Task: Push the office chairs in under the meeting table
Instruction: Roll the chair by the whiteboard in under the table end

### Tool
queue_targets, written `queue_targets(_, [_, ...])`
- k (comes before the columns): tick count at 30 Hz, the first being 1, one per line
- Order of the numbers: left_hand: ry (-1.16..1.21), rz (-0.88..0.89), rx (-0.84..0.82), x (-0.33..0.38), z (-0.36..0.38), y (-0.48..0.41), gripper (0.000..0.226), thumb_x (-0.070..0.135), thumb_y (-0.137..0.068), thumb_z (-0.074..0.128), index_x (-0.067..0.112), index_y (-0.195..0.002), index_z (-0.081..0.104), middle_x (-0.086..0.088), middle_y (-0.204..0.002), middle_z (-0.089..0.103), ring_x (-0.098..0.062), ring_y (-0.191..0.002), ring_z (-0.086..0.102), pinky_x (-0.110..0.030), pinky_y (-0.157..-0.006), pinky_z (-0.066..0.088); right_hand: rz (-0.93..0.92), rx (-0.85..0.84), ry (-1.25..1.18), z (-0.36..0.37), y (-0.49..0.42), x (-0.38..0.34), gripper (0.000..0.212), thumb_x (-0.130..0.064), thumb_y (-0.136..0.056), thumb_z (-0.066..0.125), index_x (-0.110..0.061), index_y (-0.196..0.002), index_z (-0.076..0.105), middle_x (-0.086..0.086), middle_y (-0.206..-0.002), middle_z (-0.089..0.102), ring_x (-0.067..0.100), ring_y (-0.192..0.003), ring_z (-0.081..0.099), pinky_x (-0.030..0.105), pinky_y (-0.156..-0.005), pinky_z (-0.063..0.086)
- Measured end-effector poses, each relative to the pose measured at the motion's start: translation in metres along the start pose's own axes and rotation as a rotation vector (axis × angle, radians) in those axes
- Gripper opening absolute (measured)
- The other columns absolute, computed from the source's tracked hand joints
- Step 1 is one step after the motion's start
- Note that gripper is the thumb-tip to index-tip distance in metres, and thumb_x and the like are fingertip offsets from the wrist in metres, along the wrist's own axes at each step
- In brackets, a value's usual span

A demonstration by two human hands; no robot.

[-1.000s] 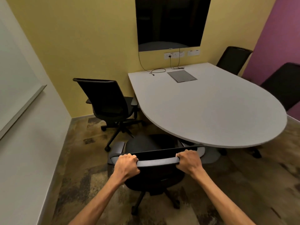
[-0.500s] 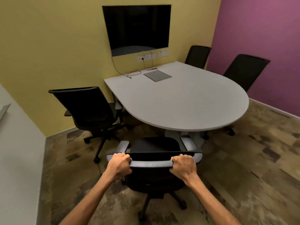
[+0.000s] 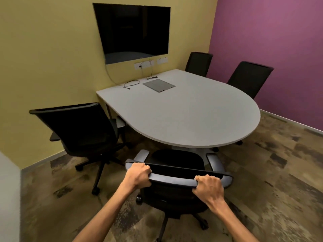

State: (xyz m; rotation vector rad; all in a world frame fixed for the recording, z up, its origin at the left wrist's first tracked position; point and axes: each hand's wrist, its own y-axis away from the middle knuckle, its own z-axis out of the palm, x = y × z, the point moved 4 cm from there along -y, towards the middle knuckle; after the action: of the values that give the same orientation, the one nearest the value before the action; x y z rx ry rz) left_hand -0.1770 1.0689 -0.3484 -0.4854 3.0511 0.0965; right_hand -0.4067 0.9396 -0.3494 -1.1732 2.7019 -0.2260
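Note:
A black office chair (image 3: 176, 159) with grey armrests stands in front of me, facing the rounded near end of the white meeting table (image 3: 192, 116). My left hand (image 3: 139, 174) and my right hand (image 3: 208, 188) both grip the top bar of its backrest. Its seat front sits just at the table's edge. A second black chair (image 3: 78, 130) stands at the table's left side, angled and out from the table. Two more black chairs (image 3: 199, 63) (image 3: 250, 78) sit close against the far side by the purple wall.
A dark wall screen (image 3: 134, 32) hangs on the yellow wall above a socket strip, with a cable (image 3: 131, 83) trailing onto the table beside a grey flap panel (image 3: 158, 85). A pale wall or cabinet corner (image 3: 8, 198) stands at my left. Patterned carpet spreads to the right.
The view has swung to the right and the chair I hold has rolled back and rightward, toward the table's rounded end. Both hands keep their grip on the backrest.

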Motion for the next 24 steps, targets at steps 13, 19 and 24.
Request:
queue_targets(13, [0.067,0.169,0.089,-0.044,-0.001,-0.078,0.027,0.030,-0.056,0.049,0.013,-0.069,0.065,-0.012,-0.073,0.068,-0.036,-0.074,0.064,-0.033,-0.060,0.033,0.226,-0.046,0.039,0.013,-0.063,-0.011,0.027,-0.028,-0.031,0.082,-0.026,-0.054,0.069,0.000,-0.040,0.055,0.020,-0.035,0.055,0.022,-0.036,0.038])
queue_targets(19, [0.124,0.178,0.100,-0.059,0.005,-0.106,0.037,0.033,-0.060,0.051,0.015,-0.087,0.068,-0.011,-0.089,0.069,-0.035,-0.087,0.063,-0.036,-0.072,0.042,0.236,-0.048,0.030,0.021,-0.088,-0.010,0.032,-0.027,-0.025,0.081,-0.027,-0.054,0.069,0.001,-0.039,0.054,0.021,-0.034,0.054,0.022,-0.035,0.038])
queue_targets(24, [0.148,0.212,0.103,-0.058,0.010,-0.130,0.045,0.038,-0.058,0.045,0.017,-0.090,0.067,-0.009,-0.090,0.068,-0.034,-0.087,0.062,-0.036,-0.073,0.041,0.252,-0.018,0.048,0.024,-0.104,0.003,0.034,-0.028,-0.022,0.081,-0.028,-0.053,0.068,0.000,-0.039,0.054,0.020,-0.035,0.054,0.023,-0.035,0.038])
